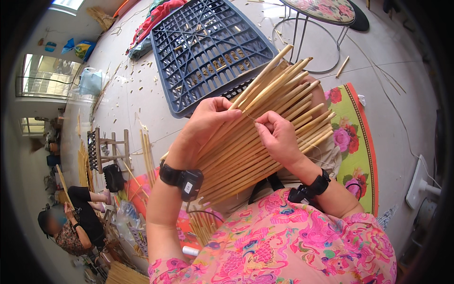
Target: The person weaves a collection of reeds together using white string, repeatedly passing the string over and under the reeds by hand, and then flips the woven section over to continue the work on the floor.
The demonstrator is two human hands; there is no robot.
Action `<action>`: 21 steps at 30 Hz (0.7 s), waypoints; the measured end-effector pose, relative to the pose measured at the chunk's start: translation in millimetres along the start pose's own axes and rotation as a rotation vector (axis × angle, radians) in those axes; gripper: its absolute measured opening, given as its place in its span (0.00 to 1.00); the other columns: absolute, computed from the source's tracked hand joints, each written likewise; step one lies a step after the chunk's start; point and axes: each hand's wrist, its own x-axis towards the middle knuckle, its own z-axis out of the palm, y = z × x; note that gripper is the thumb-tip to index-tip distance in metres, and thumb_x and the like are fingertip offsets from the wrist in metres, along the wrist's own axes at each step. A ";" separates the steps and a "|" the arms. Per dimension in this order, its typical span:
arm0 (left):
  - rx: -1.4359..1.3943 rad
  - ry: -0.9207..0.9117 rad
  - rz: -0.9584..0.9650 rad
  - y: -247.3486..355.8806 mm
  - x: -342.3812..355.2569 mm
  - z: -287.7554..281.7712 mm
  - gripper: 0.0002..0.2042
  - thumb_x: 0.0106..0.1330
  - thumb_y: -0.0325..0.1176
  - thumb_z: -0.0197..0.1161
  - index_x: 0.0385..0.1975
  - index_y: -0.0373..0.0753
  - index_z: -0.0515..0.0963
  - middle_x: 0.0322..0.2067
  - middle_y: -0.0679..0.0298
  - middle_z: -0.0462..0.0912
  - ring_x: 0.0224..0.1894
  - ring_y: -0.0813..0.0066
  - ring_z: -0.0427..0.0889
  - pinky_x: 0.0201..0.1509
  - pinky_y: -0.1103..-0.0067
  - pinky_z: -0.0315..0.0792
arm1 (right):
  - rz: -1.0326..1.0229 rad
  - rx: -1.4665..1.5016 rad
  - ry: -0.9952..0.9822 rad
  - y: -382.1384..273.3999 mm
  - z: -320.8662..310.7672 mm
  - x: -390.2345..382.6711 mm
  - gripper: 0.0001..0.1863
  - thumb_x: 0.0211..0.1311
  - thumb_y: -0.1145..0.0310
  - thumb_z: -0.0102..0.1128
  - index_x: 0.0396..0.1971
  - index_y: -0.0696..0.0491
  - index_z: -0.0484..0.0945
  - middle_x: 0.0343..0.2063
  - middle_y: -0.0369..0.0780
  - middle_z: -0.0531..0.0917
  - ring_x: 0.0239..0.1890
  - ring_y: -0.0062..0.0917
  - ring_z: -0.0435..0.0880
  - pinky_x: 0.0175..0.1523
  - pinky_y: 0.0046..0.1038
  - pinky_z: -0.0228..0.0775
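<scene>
Across my lap lies a mat of pale, straw-coloured stalks [236,163], laid side by side and slanting up to the right. My left hand [205,120] is closed on the stalks at the mat's far edge, thumb on top. Close to its right, my right hand [279,137] pinches a thin thread [251,117] against the same edge. A loose length of thread hangs past the right hand over the stalk ends. Both wrists carry black bands with small devices.
Ahead stands a dark blue plastic crate [163,80] with stalk offcuts, beside a round floral stool [321,9]. A flowered mat [347,135] lies on my right. At left are a wooden stool [113,150], loose stalks [146,154] and a seated person [68,236] holding a stalk.
</scene>
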 end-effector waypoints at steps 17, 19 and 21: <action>0.137 0.025 0.111 0.0 -6.4 7.9 0.08 0.55 0.30 0.70 0.28 0.36 0.77 0.26 0.70 0.79 0.27 0.88 0.75 0.31 0.88 0.70 | 0.099 0.200 -0.043 -14.4 1.7 -1.5 0.04 0.63 0.77 0.54 0.29 0.60 0.75 0.16 0.28 0.74 0.18 0.06 0.65 0.21 0.15 0.54; 0.193 0.069 0.154 1.4 -9.5 12.1 0.08 0.55 0.30 0.70 0.28 0.35 0.77 0.26 0.70 0.80 0.28 0.88 0.75 0.32 0.88 0.70 | 0.099 0.205 -0.031 -15.3 1.5 -0.3 0.04 0.63 0.77 0.54 0.29 0.60 0.75 0.16 0.29 0.74 0.18 0.06 0.66 0.21 0.15 0.55; 0.249 0.114 0.200 2.9 -13.0 15.9 0.09 0.55 0.31 0.69 0.28 0.34 0.77 0.26 0.70 0.80 0.29 0.88 0.75 0.32 0.88 0.70 | 0.080 0.130 -0.040 -16.9 -1.4 2.8 0.04 0.62 0.76 0.55 0.29 0.61 0.75 0.17 0.30 0.75 0.18 0.07 0.67 0.22 0.16 0.57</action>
